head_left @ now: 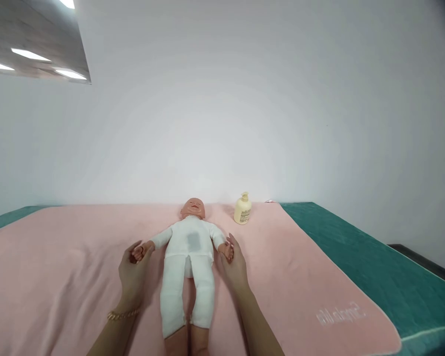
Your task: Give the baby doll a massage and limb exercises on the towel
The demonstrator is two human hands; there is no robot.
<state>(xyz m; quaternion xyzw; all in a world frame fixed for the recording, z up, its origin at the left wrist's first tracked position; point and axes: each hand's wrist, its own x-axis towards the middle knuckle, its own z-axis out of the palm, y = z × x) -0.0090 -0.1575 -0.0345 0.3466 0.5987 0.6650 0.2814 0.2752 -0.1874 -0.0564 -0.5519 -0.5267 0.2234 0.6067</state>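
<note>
A baby doll (188, 247) in white clothing lies on its back on a pink blanket (289, 291), head toward the wall and legs toward me. A grey patch marks its chest. My left hand (133, 269), with a gold bracelet at the wrist, is closed around the doll's hand on the left of the view. On the other side, my right hand (234, 262) grips the doll's other hand between thumb and fingers. Both doll arms are spread out to the sides. The doll's feet fall outside the bottom of the frame.
A pale yellow pump bottle (242, 208) stands upright on the blanket, to the right of the doll's head. Green padding (356, 262) shows beyond the blanket's edges. A white wall (222, 109) rises behind. Folds crease the blanket on the left.
</note>
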